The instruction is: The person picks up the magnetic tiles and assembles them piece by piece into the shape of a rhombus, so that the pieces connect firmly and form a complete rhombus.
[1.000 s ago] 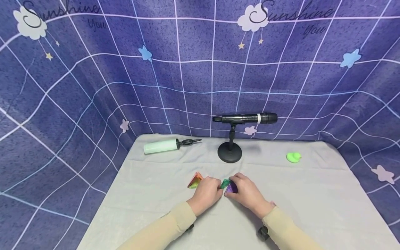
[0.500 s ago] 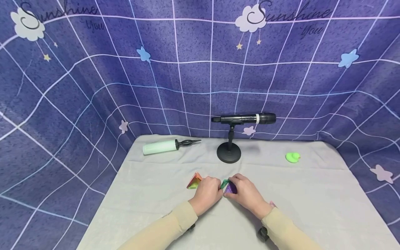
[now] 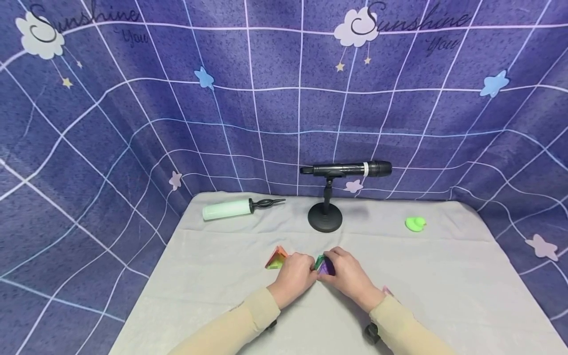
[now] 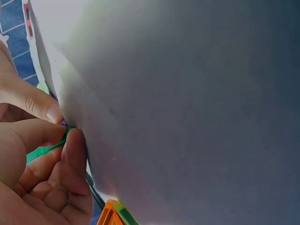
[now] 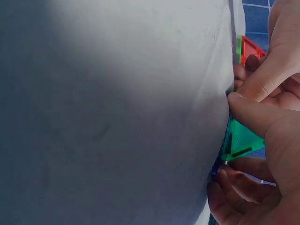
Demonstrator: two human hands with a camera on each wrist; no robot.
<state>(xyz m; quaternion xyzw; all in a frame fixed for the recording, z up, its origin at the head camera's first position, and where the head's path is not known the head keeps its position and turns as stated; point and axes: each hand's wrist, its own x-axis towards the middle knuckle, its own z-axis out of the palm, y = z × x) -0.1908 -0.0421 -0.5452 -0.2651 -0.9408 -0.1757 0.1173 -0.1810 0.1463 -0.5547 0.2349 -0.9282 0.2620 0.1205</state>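
Near the middle of the table, in the head view, my left hand [image 3: 294,272] pinches a green translucent magnetic tile [image 3: 319,262] between thumb and fingers. Beside it my right hand [image 3: 351,274] grips a purple magnetic tile [image 3: 326,268], its fingers curled at both ends. The two tiles meet along an edge, and the thumbs almost touch. From the right wrist, the green tile [image 5: 244,140] shows as a triangle with dark magnets along its border. To the left of my left hand, red, orange and lime tiles [image 3: 276,259] stand joined as a small pyramid, partly hidden by that hand.
A black microphone [image 3: 352,169] on a round-based stand is at the back of the white-clothed table [image 3: 222,281]. Left of it lies a pale green hand pump [image 3: 227,209]; a green rubber duck [image 3: 415,224] sits at right. Something pink [image 3: 387,291] shows by my right wrist.
The green tile has tilted toward the purple one and the gap between them has narrowed. My left hand has edged slightly right relative to the right hand.
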